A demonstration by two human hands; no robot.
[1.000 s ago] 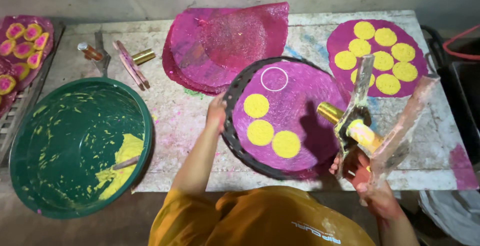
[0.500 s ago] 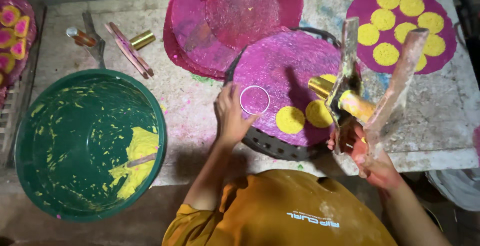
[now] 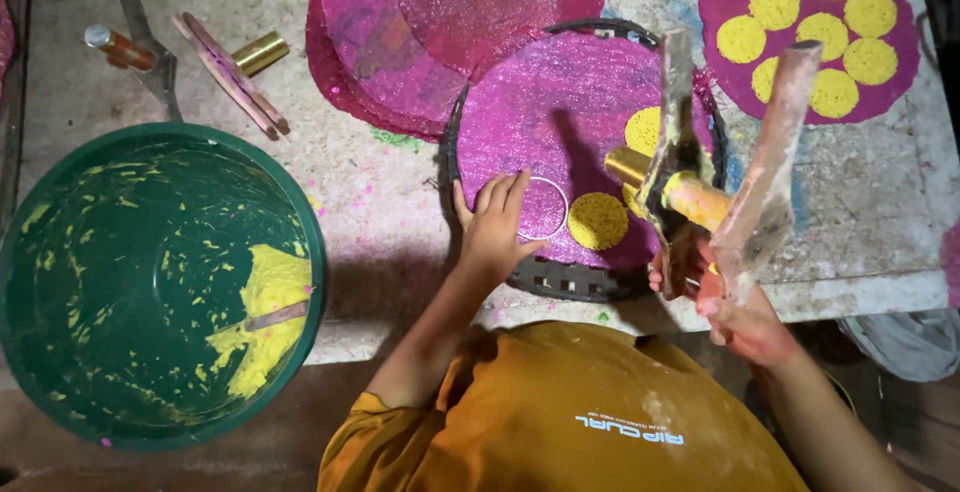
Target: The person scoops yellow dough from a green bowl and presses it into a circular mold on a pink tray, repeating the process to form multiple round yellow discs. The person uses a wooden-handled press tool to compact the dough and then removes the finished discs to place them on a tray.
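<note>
Ring (image 3: pixel 541 208) lay on the pink sheet (image 3: pixel 560 122) under the open left hand (image 3: pixel 492 224); right hand (image 3: pixel 735 302) gripped the press (image 3: pixel 700 177), likely needing aiming over it.

No packages, signs or screens show on the pale speckled stone table (image 3: pixel 380 202). The only label-like mark is a small line of white printed lettering (image 3: pixel 628 434) across the person's mustard-yellow shirt (image 3: pixel 560 412), at the bottom edge.
</note>
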